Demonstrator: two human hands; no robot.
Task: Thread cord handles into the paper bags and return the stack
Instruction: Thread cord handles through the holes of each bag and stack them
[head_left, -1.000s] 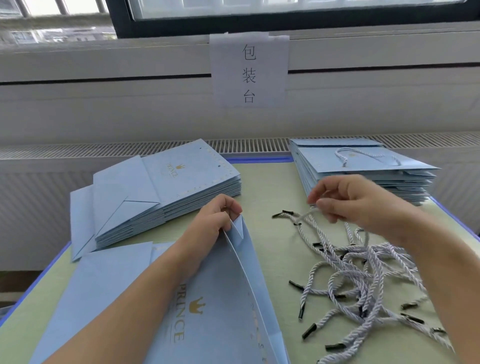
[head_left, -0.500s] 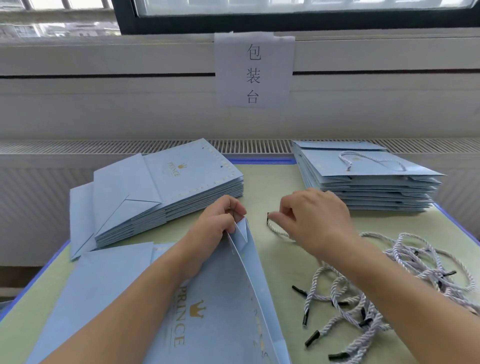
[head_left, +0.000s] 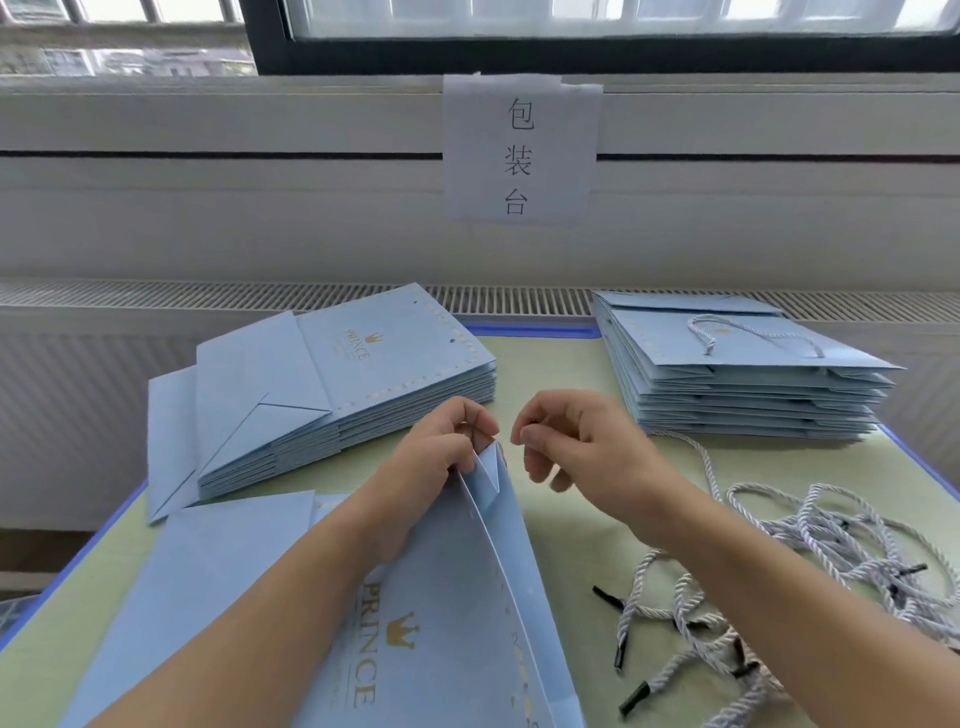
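Left grip: left hand (head_left: 441, 457) pinching the top corner of the open paper bag (head_left: 447, 613), fingers curled on the raised edge, holding the mouth apart.
Right grip: right hand (head_left: 576, 447) just beside that corner, thumb and forefinger pressed together, seemingly on the tip of a cord (head_left: 701, 457) trailing behind the wrist; tip itself too small to make out.
Bag position: lying on the desk (head_left: 561, 374) in front, near side lifted, punched holes barely visible along the rim.
Risk, missed hole: likely if the left pinch shifts and the rim flexes; cord end then skids off the paper.
Risk, torn rim: likely if pushed at an angle against thin paper.
Risk, snag: trailing cord leads towards the pile of loose cords (head_left: 810, 545); a tangle there could drag others along or tug the tip free.
Unthreaded stack (head_left: 332, 384): far left, well apart.
Finished stack (head_left: 743, 374): far right, handle showing on top.
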